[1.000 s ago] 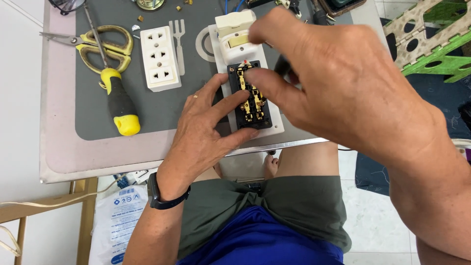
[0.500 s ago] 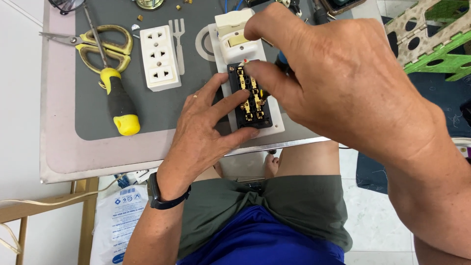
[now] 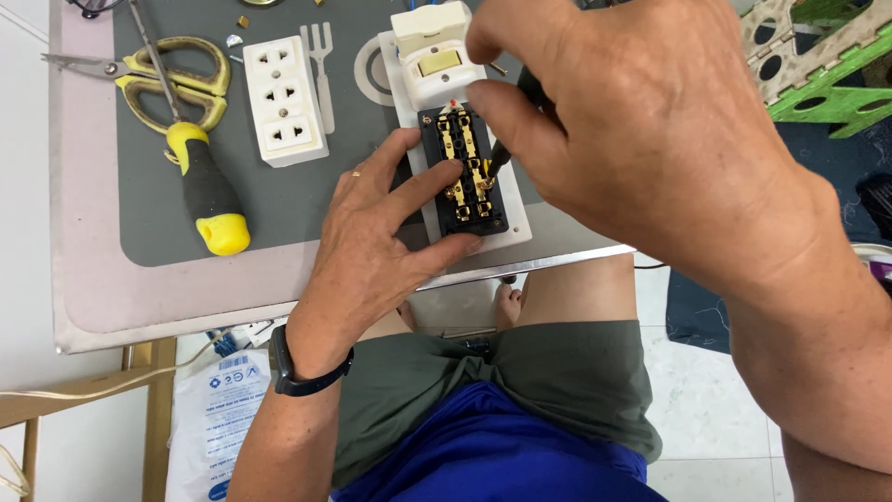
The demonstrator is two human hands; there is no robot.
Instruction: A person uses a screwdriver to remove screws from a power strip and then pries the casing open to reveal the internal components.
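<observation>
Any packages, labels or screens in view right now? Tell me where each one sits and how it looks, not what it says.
Plastic bag: under the table edge at lower left, beside the left forearm; white, crumpled, with blue printed marks.
Wristband: on the left wrist; dark, narrow band, no lit screen visible.
No other package, label or screen shows on the table.

socket block: we see it black with brass contacts, face up on a white plate, mid-table
tool: dark, tip at the brass
</observation>
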